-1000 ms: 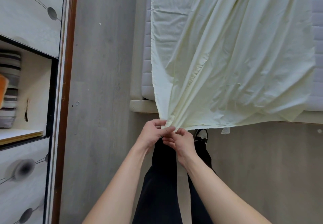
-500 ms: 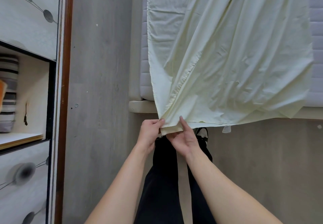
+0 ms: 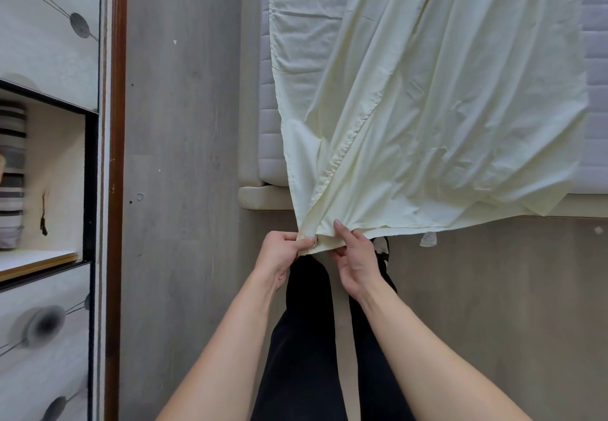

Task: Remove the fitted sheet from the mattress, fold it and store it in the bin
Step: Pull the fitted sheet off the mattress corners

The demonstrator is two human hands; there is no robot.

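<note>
Two hands hold one corner of a pale yellow sheet.

The fitted sheet (image 3: pixel 427 91) lies loose on the mattress (image 3: pixel 268 144), filling the view from 12 to 3 o'clock, and its corner hangs off the bed's end near the middle. The left hand (image 3: pixel 279 257) pinches that corner tight with curled fingers. The right hand (image 3: pixel 357 261), just beside it at 3 o'clock, grips the same bunched edge, one finger pointing up on the cloth. A cabinet (image 3: pixel 49 190) stands at 9 o'clock.

Soft even light, wide-angle edge bending
</note>
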